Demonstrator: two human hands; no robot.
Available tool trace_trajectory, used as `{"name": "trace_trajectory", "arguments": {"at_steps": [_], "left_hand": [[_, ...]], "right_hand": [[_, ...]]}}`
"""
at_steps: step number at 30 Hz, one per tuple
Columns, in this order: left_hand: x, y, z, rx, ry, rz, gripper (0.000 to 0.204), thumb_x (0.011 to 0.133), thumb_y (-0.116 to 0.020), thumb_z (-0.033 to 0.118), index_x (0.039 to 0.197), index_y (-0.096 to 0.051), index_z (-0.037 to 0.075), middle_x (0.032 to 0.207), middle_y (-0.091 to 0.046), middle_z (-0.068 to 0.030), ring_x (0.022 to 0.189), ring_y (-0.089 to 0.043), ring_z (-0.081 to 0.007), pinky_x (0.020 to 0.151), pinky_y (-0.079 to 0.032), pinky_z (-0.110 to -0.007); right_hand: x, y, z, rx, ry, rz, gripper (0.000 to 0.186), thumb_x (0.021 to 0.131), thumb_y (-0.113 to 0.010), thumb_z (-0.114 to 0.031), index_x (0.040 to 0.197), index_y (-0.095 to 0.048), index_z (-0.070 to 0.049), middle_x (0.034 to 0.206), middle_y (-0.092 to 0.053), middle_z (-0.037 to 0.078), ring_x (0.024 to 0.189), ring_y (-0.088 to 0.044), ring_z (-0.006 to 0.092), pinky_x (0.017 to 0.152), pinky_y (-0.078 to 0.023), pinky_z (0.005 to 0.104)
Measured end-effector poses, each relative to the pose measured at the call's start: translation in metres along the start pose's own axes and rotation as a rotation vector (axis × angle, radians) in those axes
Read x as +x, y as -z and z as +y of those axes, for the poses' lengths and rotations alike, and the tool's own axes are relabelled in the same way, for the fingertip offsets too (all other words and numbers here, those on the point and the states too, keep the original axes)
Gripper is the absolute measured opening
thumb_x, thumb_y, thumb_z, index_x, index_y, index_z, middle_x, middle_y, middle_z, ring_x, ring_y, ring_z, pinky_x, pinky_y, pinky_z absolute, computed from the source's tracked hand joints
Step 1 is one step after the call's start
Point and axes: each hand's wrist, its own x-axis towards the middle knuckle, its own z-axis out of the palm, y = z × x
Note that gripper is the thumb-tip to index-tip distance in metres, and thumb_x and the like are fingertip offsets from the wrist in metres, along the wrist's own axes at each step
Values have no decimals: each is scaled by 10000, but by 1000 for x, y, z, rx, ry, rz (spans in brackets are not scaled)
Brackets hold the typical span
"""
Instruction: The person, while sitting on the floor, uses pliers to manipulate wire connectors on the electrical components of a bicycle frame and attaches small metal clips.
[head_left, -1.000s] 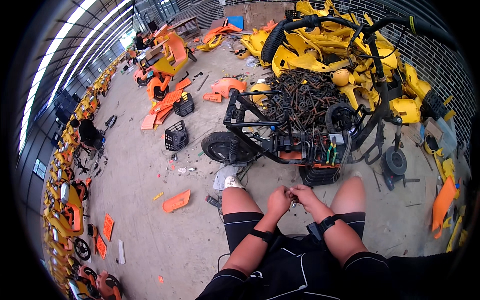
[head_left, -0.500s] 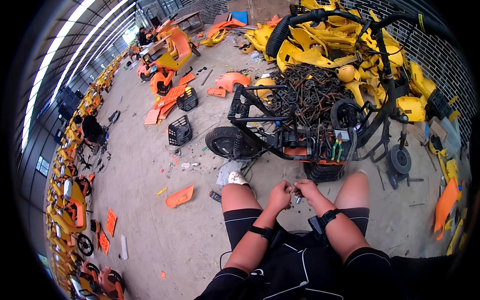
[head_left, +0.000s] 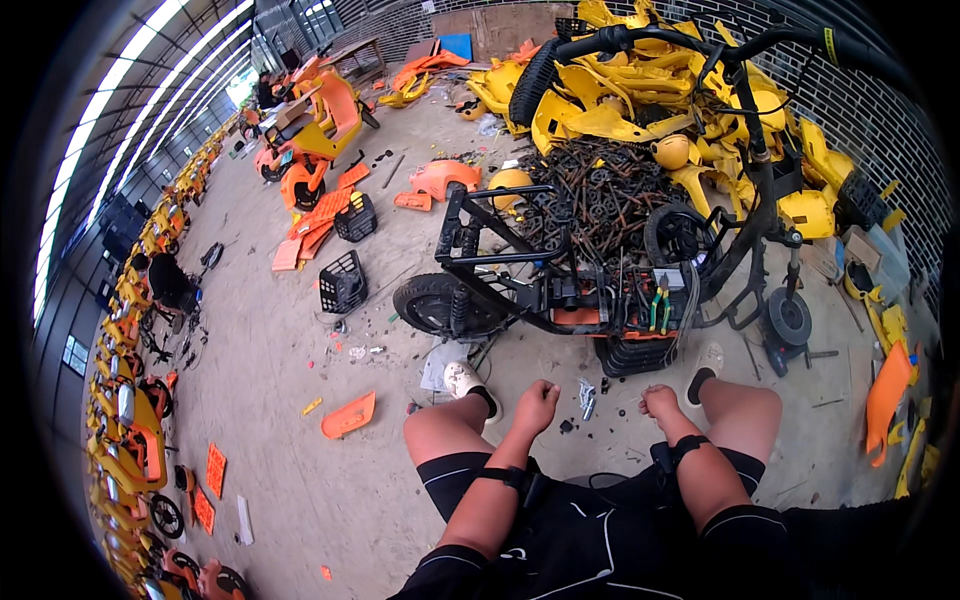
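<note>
My left hand [head_left: 540, 405] is closed, hanging above the floor in front of my left knee. Across from it, my right hand [head_left: 658, 402] is also closed, its fingers curled together; what either one holds, if anything, is hidden. Between the two hands, a small heap of shiny metal pieces [head_left: 586, 397] lies on the floor. Just beyond stands a stripped black scooter frame [head_left: 545, 322] with a rear wheel [head_left: 425, 305] and bare wiring. On its low deck rest pliers [head_left: 660, 310] with green and yellow handles.
A pile of rusty metal parts [head_left: 600, 195] and a heap of yellow panels [head_left: 620, 100] lie behind the frame. Black baskets [head_left: 343, 283] and an orange panel [head_left: 348, 415] are on the left. A row of scooters [head_left: 130, 440] lines the far left, with a crouching person [head_left: 170, 280].
My hands have parted, left hand to the left and right hand to the right. My knees have spread. The metal pieces on the floor between them now show.
</note>
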Motion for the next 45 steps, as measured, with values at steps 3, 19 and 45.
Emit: {"name": "trace_trajectory", "arguments": {"at_steps": [3,19,45], "left_hand": [[7,-1,7,-59,68,42,236,934,-584,246,1050,-615,43,847,-679,-168,831,-663,-339,735,-511,-412],[-27,-27,49,-120,-73,-102,303,915,-542,269,1079,-681,56,1017,-678,-212,962,-640,-400,837,-511,-436],[-20,-40,34,-74,-69,-307,246,843,-655,278,928,-724,58,822,-701,-156,750,-670,-309,690,-520,-420]], "right_hand": [[-23,-19,-19,118,48,5,123,920,-552,-120,931,-619,-16,737,-654,89,544,-605,167,453,-440,286],[-125,-80,-104,-638,642,-159,264,875,-588,-244,1064,-714,-110,954,-697,175,904,-663,366,782,-525,422],[-102,-76,-56,-238,624,125,219,913,-656,-214,1054,-679,-48,820,-715,73,702,-682,177,595,-515,333]]}}
